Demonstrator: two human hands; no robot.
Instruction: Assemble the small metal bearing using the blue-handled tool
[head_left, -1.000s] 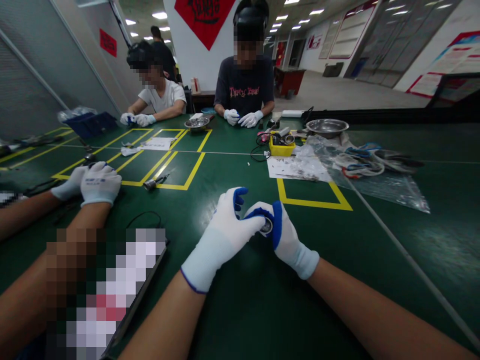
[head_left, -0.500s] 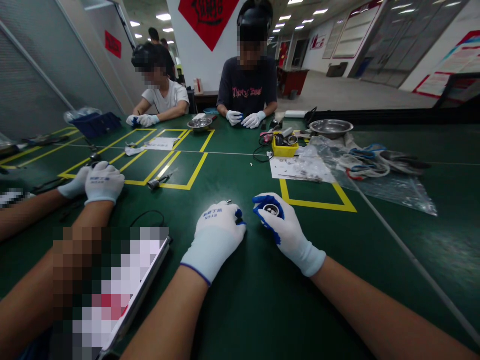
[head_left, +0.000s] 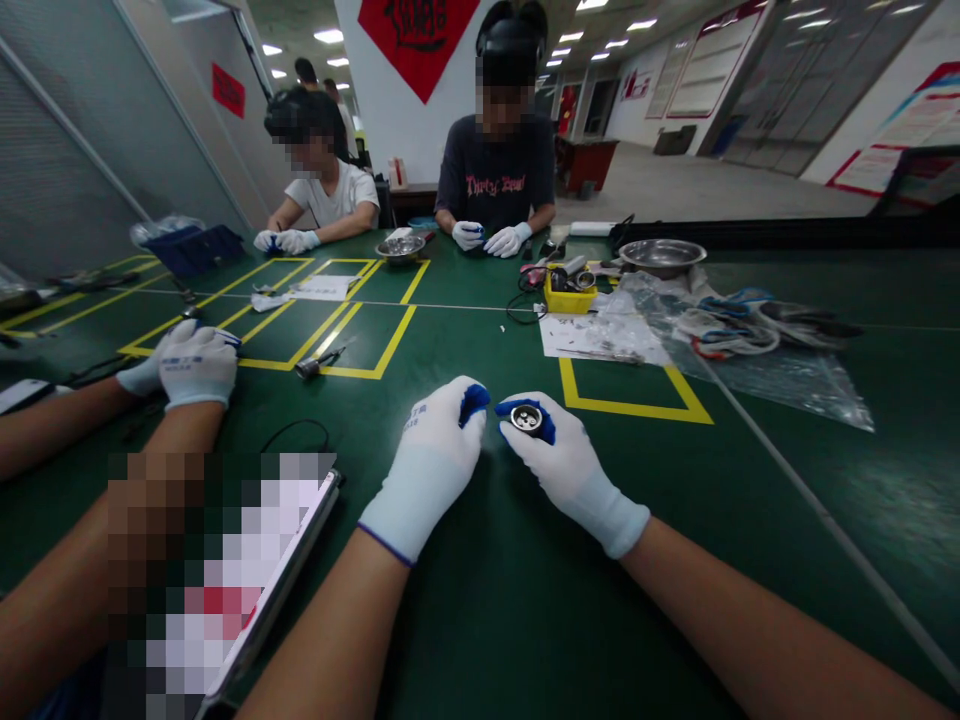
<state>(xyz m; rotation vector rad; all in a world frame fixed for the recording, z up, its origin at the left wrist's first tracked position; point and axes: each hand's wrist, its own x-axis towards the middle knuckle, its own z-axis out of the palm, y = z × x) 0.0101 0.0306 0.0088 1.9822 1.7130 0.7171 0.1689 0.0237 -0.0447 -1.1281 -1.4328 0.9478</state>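
Observation:
In a white glove with blue fingertips, my right hand is wrapped round a small round metal part, whose open end with small round shapes inside faces up. Just left of it is my left hand, gloved the same way, its fingers curled and thumb drawn in close to the part. What lies between the left fingertips, if anything, is hidden. Both hands are low over the green table, a small gap apart.
A screen device lies left of my left arm, beside a co-worker's gloved hands. Beyond are a metal tool, a yellow bin, steel bowls and a plastic bag. Two people sit across.
My left hand has turned and come nearer the metal part; small pieces seen by its fingers earlier no longer show. My right hand has shifted slightly left with the part. The co-worker's hands moved slightly left.

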